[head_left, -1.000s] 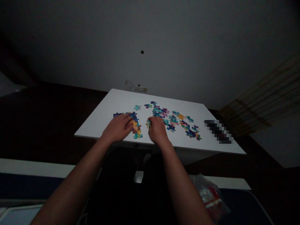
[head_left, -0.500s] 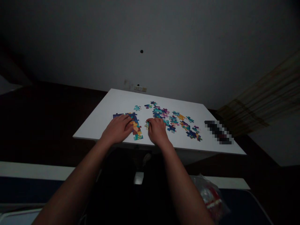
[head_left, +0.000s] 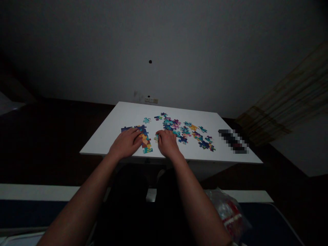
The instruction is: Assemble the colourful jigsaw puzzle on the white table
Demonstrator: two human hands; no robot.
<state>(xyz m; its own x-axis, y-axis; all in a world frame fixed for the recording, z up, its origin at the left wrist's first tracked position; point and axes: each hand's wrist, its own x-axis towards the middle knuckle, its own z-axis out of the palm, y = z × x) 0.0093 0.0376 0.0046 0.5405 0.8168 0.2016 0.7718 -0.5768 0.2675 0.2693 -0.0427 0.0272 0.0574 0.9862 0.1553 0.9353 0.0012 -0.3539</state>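
My left hand (head_left: 127, 141) rests with fingers stretched over a joined section of jigsaw puzzle (head_left: 145, 140), whose dark blue top strip and orange and teal right side show around it. Just right of that section, my right hand (head_left: 168, 142) pinches a small pale-and-yellow puzzle piece (head_left: 156, 138) at its thumb side, low against the tabletop. A gap of white table separates this piece from the joined section. Loose puzzle pieces (head_left: 186, 130) in teal, purple and dark blue spread out to the right of my right hand, some overlapping. My right fingertips are partly hidden.
The white table (head_left: 102, 136) has a light teal piece (head_left: 147, 120) behind the joined section. A blurred-out dark object (head_left: 233, 141) lies at the table's right. Beside my right forearm is a clear plastic bag (head_left: 228, 212) with red contents. A wall socket (head_left: 151, 100) is beyond the table.
The camera view has shifted slightly, so the table appears a little to the left. My left hand stays on the joined section and my right hand keeps its pinch on the piece.
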